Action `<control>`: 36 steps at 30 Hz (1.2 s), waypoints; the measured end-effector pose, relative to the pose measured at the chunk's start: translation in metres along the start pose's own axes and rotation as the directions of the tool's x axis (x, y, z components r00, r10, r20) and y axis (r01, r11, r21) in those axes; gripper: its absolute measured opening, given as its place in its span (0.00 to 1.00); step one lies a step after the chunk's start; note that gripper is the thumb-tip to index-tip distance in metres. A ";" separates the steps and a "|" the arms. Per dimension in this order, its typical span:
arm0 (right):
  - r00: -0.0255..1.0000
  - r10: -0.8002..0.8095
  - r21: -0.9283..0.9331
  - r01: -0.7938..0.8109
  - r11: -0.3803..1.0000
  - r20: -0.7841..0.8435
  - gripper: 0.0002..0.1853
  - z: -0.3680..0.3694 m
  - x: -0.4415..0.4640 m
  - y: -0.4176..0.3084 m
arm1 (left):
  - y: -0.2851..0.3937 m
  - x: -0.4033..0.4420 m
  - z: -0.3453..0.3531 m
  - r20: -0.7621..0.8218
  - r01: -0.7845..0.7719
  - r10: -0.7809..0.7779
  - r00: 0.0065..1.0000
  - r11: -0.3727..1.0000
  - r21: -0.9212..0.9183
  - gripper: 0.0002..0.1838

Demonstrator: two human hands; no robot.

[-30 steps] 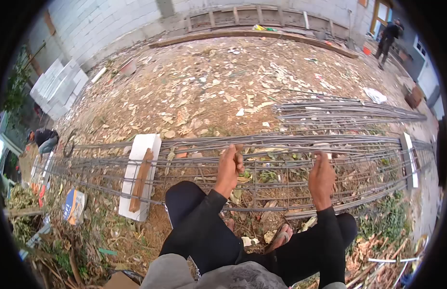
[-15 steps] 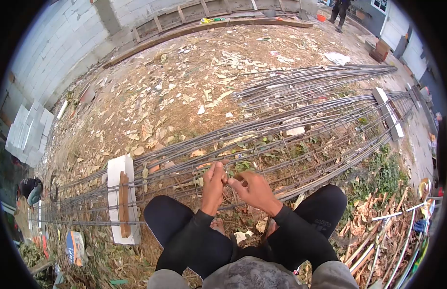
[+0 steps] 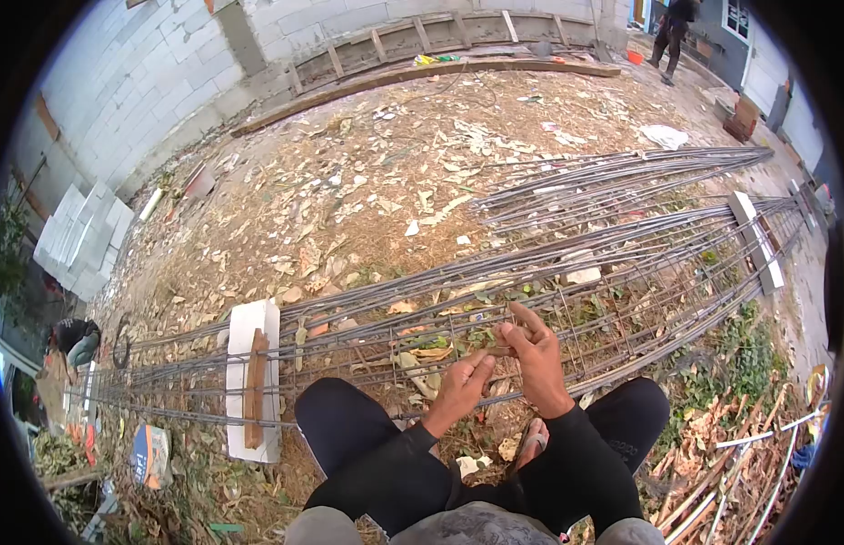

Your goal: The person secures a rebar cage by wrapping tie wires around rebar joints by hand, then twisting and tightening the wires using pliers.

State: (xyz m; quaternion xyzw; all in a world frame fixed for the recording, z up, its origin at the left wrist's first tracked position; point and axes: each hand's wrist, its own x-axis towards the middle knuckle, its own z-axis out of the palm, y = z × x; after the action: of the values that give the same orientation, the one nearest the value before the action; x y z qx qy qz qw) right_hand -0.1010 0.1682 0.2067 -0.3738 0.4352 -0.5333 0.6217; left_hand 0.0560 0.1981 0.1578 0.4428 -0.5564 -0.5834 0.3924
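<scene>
My left hand [image 3: 460,389] is closed in a pinch, thumb against the fingers. Close to it on the right, my right hand [image 3: 536,363] also pinches, with its index finger pointing up and away. What looks like a short thin wire runs between the fingertips of both hands; its ends are hard to see. Just beneath them lies a long rebar cage [image 3: 449,331] of grey steel bars with thin crosswise ties, spanning the view from left to right in front of my knees.
A white block [image 3: 238,381] with a wood strip [image 3: 257,391] carries the bars at left; another white block [image 3: 758,243] is at right. Loose rebar [image 3: 622,177] lies beyond. One person [image 3: 75,341] bends at far left; another person [image 3: 674,36] stands at back right.
The view has shifted, so the scene sits further right and lower. My right hand has turned upward, its index finger now extended, while my left hand has tilted over to the right.
</scene>
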 end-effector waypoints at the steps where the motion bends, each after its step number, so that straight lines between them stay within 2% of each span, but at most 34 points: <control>1: 1.000 0.029 0.062 -0.029 0.998 0.005 0.27 0.000 -0.002 0.002 | 0.002 0.000 -0.001 0.016 0.011 -0.011 1.000 1.000 0.018 0.22; 2: 0.998 0.061 0.120 -0.062 0.991 0.009 0.27 -0.001 -0.004 0.003 | 0.002 0.000 -0.001 0.034 0.024 -0.025 0.999 0.999 0.033 0.22; 5: 0.995 0.085 0.075 -0.089 0.993 0.049 0.32 -0.006 -0.006 0.008 | -0.016 0.005 -0.004 0.055 -0.082 0.075 0.996 0.986 0.142 0.21; 7: 0.999 0.033 0.042 -0.034 0.999 0.020 0.32 0.001 -0.010 0.005 | -0.017 0.006 0.005 -0.065 -0.263 0.272 0.960 0.957 0.126 0.20; 9: 0.999 0.038 0.038 -0.038 0.999 0.001 0.31 0.003 -0.013 0.008 | -0.017 0.005 0.008 -0.115 -0.324 0.335 0.935 0.940 0.108 0.20; 11: 0.995 0.098 0.051 -0.097 0.994 -0.013 0.31 -0.002 -0.013 0.014 | -0.013 0.003 0.008 -0.098 -0.276 0.279 0.955 0.960 0.047 0.19; 14: 1.000 -0.015 -0.020 0.015 1.000 0.005 0.31 -0.004 -0.013 0.021 | -0.005 -0.003 0.003 -0.020 -0.112 0.114 0.993 0.992 0.066 0.19; 17: 0.995 -0.101 -0.165 0.101 0.981 0.011 0.29 0.001 -0.014 0.012 | -0.013 -0.002 0.009 0.044 -0.129 0.130 0.991 0.991 -0.026 0.19; 18: 0.982 -0.187 -0.261 0.184 0.948 0.015 0.27 0.002 -0.014 0.014 | 0.002 -0.006 0.007 0.073 -0.099 0.102 0.992 0.994 -0.046 0.20; 21: 0.978 -0.198 -0.389 0.206 0.898 0.063 0.27 -0.001 -0.013 0.011 | -0.009 -0.002 0.011 0.052 -0.195 0.195 0.979 0.981 -0.006 0.20; 26: 0.983 -0.172 -0.352 0.185 0.917 0.067 0.27 0.001 -0.018 0.005 | -0.001 -0.005 0.005 0.154 -0.086 0.098 0.983 0.993 -0.085 0.20; 29: 0.983 -0.135 -0.482 0.177 0.858 0.122 0.26 -0.005 -0.016 0.003 | 0.005 -0.007 0.001 0.198 -0.030 0.049 0.979 0.995 -0.097 0.19; 30: 0.983 -0.151 -0.462 0.184 0.867 0.109 0.25 -0.002 -0.017 0.004 | 0.005 -0.008 0.000 0.213 -0.018 0.038 0.976 0.995 -0.098 0.19; 33: 0.982 -0.123 -0.562 0.182 0.807 0.141 0.25 -0.007 -0.016 0.003 | -0.020 0.002 0.006 0.296 0.076 0.003 0.955 0.963 -0.257 0.18; 36: 0.988 -0.113 -0.441 0.149 0.885 0.107 0.25 0.002 -0.023 0.004 | -0.022 0.005 0.004 0.321 0.218 -0.071 0.944 0.866 -0.450 0.18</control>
State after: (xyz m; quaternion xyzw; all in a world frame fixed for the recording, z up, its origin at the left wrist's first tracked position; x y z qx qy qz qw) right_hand -0.0987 0.1913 0.2073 -0.5557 0.4952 -0.4446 0.4983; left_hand 0.0510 0.1964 0.1357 0.2812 -0.4114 -0.7900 0.3572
